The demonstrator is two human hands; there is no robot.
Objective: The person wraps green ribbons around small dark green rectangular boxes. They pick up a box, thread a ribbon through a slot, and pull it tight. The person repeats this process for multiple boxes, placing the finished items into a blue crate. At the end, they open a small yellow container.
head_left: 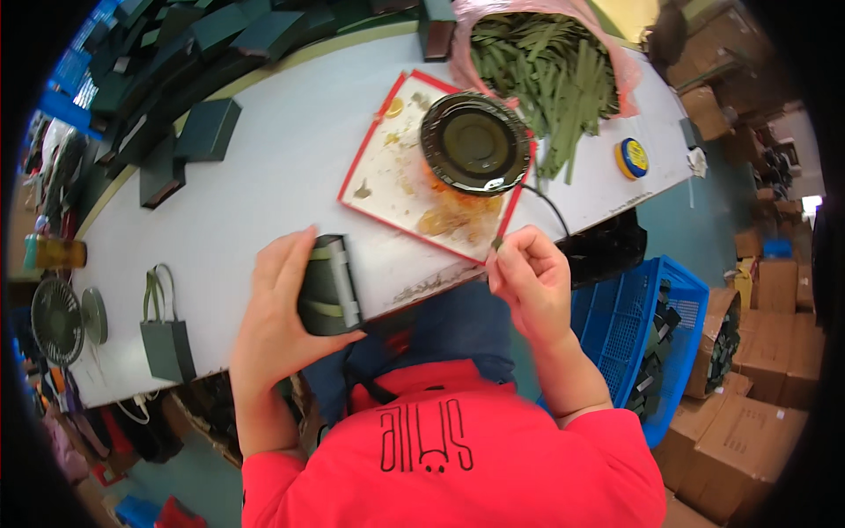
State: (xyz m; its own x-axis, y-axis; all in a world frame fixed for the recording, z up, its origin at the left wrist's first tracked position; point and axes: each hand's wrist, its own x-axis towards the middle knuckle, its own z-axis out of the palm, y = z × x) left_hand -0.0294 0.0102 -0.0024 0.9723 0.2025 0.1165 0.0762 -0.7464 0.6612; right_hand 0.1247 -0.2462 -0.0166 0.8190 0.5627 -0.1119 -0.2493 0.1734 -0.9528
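Note:
My left hand (283,308) is wrapped round a dark green box (327,286) at the table's front edge, its thumb along the near end. A pale strip runs down the box's right side, and a lighter green ribbon crosses it. To the right, my right hand (532,277) pinches a small dark green end (497,243), perhaps ribbon; most of it is hidden by the fingers. Just beyond that hand lies a white board (374,189) with a red rim and brownish stains. On the board rests a round black glossy dish (475,143) with a black cord.
A pink plastic bag (623,75) full of green ribbons (563,79) stands at the back right, near a blue-and-yellow round tin (631,159). Dark green boxes (209,129) pile up at the far left. A small green gift bag (167,349), a fan (57,321) and a blue crate (629,352) flank me.

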